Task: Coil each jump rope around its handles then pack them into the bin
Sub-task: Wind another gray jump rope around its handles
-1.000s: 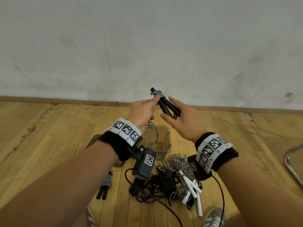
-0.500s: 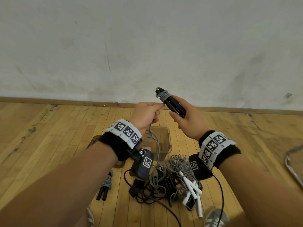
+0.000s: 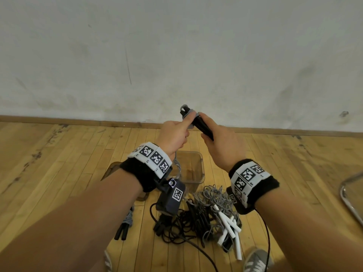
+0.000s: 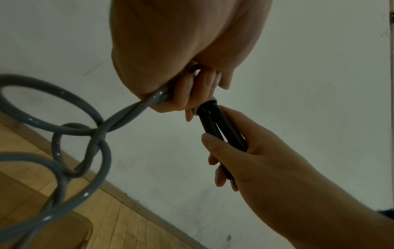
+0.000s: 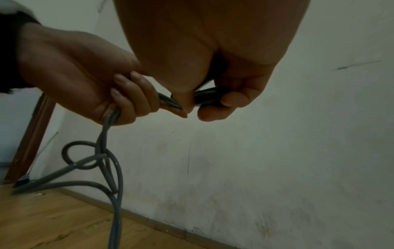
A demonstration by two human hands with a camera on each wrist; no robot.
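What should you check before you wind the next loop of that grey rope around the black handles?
1. Both black handles held together in the right hand: ok.
2. Left hand has a grip on the grey rope close to the handles: ok.
3. Loose rope free of tangles: not ok, it hangs in twisted loops below the left hand.
4. First turns sitting near the handles' top end: ok, a few show in the head view.
5. Clear bin open on the floor below: ok.
6. How much rope is left to wind: cannot tell.
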